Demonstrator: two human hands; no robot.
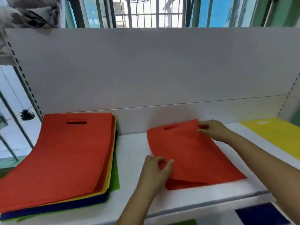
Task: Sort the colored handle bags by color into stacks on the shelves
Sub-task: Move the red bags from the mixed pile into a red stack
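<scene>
White shelf (pixel 133 153): hands on red bag (pixel 194 153).

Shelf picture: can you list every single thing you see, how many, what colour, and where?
Shelf: one, white, across the middle, with a white back panel behind it.
Mixed pile of bags: one pile, red on top with yellow, dark blue and green edges showing underneath, on the left of the shelf.
Red bag: at least one, maybe two layers, in the middle of the shelf, held at two edges.
Yellow bag: one showing, on the right of the shelf.
Dark blue bag: one showing, lower level, bottom right.
Green bag: a sliver, bottom edge.
Window bars: several, behind the shelf, top.
Hands: left hand pinches the red bag's near left edge; right hand pinches its far right corner.
</scene>
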